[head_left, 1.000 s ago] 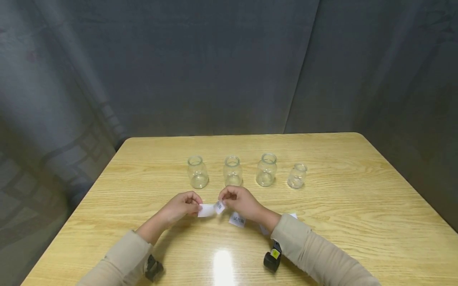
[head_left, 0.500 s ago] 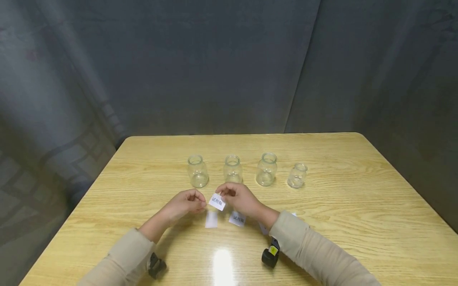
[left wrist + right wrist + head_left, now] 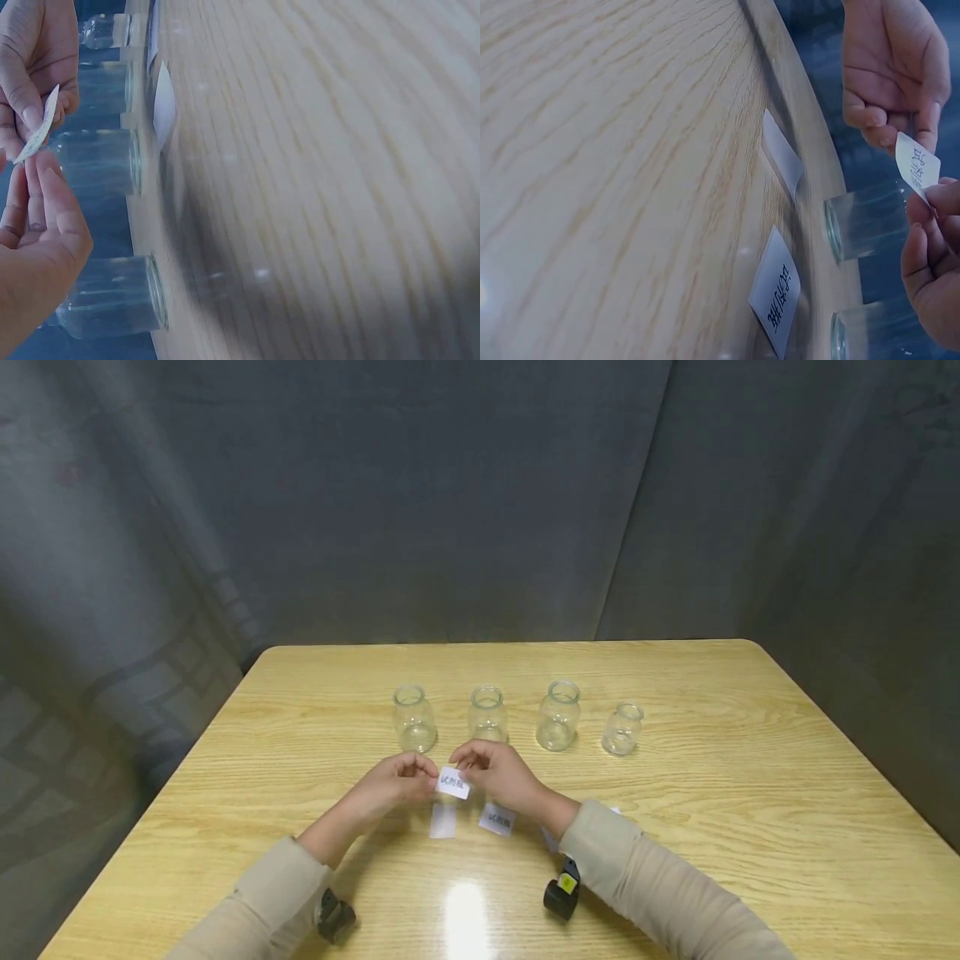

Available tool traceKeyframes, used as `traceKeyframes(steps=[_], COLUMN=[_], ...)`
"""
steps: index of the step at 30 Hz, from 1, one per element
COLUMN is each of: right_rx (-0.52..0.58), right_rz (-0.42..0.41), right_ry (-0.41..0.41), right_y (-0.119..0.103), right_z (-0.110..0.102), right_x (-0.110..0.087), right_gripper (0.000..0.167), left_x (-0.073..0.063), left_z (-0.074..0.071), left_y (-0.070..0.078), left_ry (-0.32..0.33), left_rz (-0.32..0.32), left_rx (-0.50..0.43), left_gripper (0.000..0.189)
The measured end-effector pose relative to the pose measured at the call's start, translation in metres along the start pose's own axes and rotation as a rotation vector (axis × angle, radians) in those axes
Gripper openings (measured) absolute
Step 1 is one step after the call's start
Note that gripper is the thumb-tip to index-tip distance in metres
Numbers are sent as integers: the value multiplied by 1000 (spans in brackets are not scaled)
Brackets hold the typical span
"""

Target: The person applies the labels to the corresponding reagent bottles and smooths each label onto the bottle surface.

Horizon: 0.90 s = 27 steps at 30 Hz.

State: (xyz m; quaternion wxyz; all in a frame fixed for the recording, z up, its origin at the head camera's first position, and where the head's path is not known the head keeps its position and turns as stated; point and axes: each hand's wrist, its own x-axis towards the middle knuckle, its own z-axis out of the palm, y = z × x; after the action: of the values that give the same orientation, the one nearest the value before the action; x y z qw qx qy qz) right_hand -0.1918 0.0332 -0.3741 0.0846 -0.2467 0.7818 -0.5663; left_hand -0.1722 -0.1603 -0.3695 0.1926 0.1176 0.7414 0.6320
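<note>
Over the table, my right hand [image 3: 504, 777] pinches a small white label [image 3: 453, 782] with printed dark characters at its right edge. The thumb and fingertips of my left hand [image 3: 381, 793] pinch its opposite edge. In the right wrist view the label [image 3: 918, 162] stretches between both hands, slightly curved. Below it on the table lies a blank white slip [image 3: 442, 821]. To the right of that slip is another printed label [image 3: 497, 820]. More white paper [image 3: 550, 839] shows partly from under my right wrist.
Several open glass jars stand in a row behind my hands: a left jar [image 3: 415, 722], a middle jar [image 3: 488, 714], a third jar [image 3: 558, 720] and a smaller jar [image 3: 622, 731] at the right. The wooden table [image 3: 750, 777] ends at a grey curtain [image 3: 450, 510].
The blank slip has left my left hand and now lies on the table. My right hand has turned the printed label flatter, and my left fingers have come to its left edge.
</note>
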Motion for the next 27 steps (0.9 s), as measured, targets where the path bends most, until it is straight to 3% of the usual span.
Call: traceKeyframes(steps=[11, 18, 27], right_rx=[5, -3, 18], right_rz=[-1, 20, 39], right_ry=[-9, 51, 110], right_y=[-8, 1, 1], right_z=[3, 5, 5], right_x=[1, 6, 10], right_gripper=[15, 14, 10], left_x=[4, 5, 7], left_z=[3, 4, 1], left_y=[-2, 1, 1], left_ry=[64, 145, 224], left_rz=[-15, -5, 4], left_rx=[41, 66, 8], left_gripper=[17, 14, 11])
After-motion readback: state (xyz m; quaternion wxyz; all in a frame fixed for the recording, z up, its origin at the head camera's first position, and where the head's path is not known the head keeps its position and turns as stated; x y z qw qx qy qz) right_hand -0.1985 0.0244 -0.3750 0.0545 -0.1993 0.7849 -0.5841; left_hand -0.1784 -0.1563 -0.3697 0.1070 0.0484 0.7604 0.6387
